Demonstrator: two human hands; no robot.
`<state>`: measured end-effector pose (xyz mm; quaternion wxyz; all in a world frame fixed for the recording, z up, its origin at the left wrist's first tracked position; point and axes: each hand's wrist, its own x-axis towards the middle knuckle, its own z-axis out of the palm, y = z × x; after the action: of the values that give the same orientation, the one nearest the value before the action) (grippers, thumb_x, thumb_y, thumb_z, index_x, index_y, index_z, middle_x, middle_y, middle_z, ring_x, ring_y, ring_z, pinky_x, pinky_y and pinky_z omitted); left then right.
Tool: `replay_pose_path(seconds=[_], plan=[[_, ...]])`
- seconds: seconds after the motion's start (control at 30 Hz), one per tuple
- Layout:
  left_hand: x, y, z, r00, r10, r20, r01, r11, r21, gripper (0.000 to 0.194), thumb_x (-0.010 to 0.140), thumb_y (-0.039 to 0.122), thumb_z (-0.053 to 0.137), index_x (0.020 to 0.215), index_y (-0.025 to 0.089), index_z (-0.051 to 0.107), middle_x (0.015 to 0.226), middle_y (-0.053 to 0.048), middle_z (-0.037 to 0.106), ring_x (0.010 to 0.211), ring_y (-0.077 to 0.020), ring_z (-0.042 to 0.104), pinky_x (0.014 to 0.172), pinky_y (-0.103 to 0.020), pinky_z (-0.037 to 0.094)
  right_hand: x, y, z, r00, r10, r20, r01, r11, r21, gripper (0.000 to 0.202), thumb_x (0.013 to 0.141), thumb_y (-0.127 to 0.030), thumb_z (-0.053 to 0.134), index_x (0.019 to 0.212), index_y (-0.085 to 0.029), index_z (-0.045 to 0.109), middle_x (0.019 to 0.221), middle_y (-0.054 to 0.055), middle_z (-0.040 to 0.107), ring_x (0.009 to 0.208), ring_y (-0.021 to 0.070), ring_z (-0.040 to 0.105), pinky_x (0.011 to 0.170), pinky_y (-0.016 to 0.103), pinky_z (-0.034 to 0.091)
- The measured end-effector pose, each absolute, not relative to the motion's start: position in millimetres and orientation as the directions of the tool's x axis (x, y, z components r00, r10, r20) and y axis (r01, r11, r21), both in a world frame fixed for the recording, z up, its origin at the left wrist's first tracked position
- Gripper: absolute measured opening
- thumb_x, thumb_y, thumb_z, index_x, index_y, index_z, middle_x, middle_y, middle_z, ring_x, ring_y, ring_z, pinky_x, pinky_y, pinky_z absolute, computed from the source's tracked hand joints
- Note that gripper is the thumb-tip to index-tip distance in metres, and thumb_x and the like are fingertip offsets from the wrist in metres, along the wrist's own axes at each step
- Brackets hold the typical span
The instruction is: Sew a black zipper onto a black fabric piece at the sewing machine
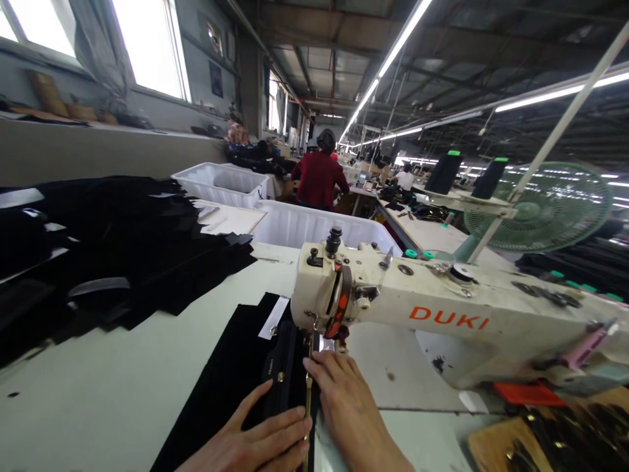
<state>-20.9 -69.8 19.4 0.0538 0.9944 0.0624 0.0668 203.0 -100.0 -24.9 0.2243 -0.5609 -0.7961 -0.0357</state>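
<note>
The left hand (255, 442) is lying flat on a strip of black fabric (236, 380), fingers spread and pressing it to the surface (122, 387), its grip open and closed around nothing. The right hand (344, 400) is resting just beside it, fingertips pushing the fabric edge toward the needle (310, 341) of the cream sewing machine (442, 314); its grip is open too, holding only by downward pressure. A thin gold strip, possibly a zipper (307, 400), though the view is too dark to be sure, is running along the fabric edge between the two hands. A stack of black cut pieces (113, 249) is lying well apart on the left, white bins (295, 226) are standing behind the machine, and a person in red (319, 177) is working further back near a green fan (540, 206). The right fingertips are sitting very near the needle, so a slip forward could bring them under it. Uneven pressure from the two hands could let the fabric skew and pull the seam off the edge.
</note>
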Motion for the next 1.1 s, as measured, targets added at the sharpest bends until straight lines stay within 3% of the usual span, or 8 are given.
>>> replay_pose_path(seconds=[0.13,0.23,0.37,0.47,0.6,0.8,0.97,1.1], plan=[[-18.9,-66.5,33.9,0.968,0.185,0.169,0.159,-0.974,0.159,0.048,0.101,0.016,0.050,0.147,0.024,0.042,0.144,-0.001,0.051,0.137,-0.0176,0.043,0.123,-0.039,0.015,212.4,-99.6,-14.5,-0.223,0.908,0.355,0.881,0.344,-0.326,0.062,0.080,0.004,0.045,0.134,-0.023,0.057,0.131,0.008,0.062,0.118,0.0266,0.059,0.100,0.043,0.051],[-16.7,-65.7,41.6,0.950,0.220,0.220,0.174,-0.962,0.209,0.057,0.097,0.012,0.053,0.150,0.027,0.037,0.143,-0.001,0.052,0.134,-0.0197,0.048,0.122,-0.040,0.022,219.1,-103.3,-4.1,-0.099,0.933,0.346,0.869,0.251,-0.427,0.039,0.089,-0.011,0.055,0.126,-0.023,0.061,0.115,0.008,0.067,0.104,0.0243,0.065,0.091,0.037,0.055],[-14.3,-67.8,46.4,0.928,0.280,0.244,0.225,-0.946,0.233,0.062,0.095,0.015,0.058,0.150,0.032,0.037,0.145,0.001,0.048,0.132,-0.0225,0.050,0.120,-0.045,0.027,221.9,-96.0,-0.2,-0.145,0.902,0.407,0.952,0.239,-0.192,0.027,0.077,-0.017,0.079,0.100,-0.022,0.068,0.100,0.007,0.067,0.093,0.0258,0.064,0.080,0.036,0.056],[-15.7,-69.9,47.2,0.938,0.308,0.160,0.261,-0.930,0.259,0.061,0.090,0.028,0.068,0.146,0.026,0.044,0.147,-0.002,0.045,0.135,-0.0270,0.045,0.119,-0.052,0.026,219.8,-85.7,-4.0,-0.275,0.872,0.405,0.948,0.316,-0.039,0.022,0.082,-0.006,0.070,0.099,-0.020,0.066,0.100,0.006,0.066,0.094,0.0235,0.062,0.084,0.034,0.054],[-19.3,-68.0,44.5,0.948,0.319,0.015,0.285,-0.866,0.410,0.077,0.085,0.055,0.069,0.149,0.023,0.040,0.152,-0.006,0.038,0.140,-0.0323,0.037,0.119,-0.059,0.013,214.1,-81.0,-11.1,-0.353,0.851,0.389,0.933,0.350,0.082,0.020,0.085,0.001,0.058,0.098,-0.014,0.062,0.097,0.011,0.065,0.093,0.0274,0.060,0.086,0.041,0.050],[-16.8,-60.8,36.5,0.954,0.297,-0.029,0.269,-0.816,0.512,0.081,0.085,0.070,0.059,0.150,0.027,0.038,0.156,-0.005,0.033,0.145,-0.0310,0.028,0.120,-0.058,-0.004,211.7,-79.4,-17.9,-0.241,0.891,0.385,0.970,0.231,0.073,0.013,0.093,-0.010,0.055,0.105,-0.012,0.057,0.100,0.015,0.062,0.095,0.0311,0.058,0.082,0.047,0.048],[-15.1,-59.2,34.8,0.959,0.282,-0.016,0.250,-0.823,0.510,0.078,0.087,0.068,0.059,0.150,0.027,0.039,0.155,-0.007,0.035,0.145,-0.0311,0.029,0.120,-0.057,-0.005,216.5,-75.8,-11.1,-0.296,0.898,0.325,0.954,0.292,0.061,0.011,0.093,-0.013,0.061,0.103,-0.018,0.060,0.105,0.009,0.064,0.102,0.0249,0.058,0.086,0.037,0.046],[-14.4,-59.0,36.2,0.965,0.261,0.033,0.210,-0.839,0.502,0.076,0.087,0.066,0.060,0.149,0.026,0.041,0.153,-0.009,0.039,0.143,-0.0314,0.033,0.120,-0.057,-0.003,207.4,-80.2,-9.4,-0.211,0.926,0.313,0.977,0.207,0.048,0.011,0.095,-0.009,0.051,0.099,-0.015,0.061,0.100,0.012,0.065,0.097,0.0264,0.058,0.085,0.040,0.045]])
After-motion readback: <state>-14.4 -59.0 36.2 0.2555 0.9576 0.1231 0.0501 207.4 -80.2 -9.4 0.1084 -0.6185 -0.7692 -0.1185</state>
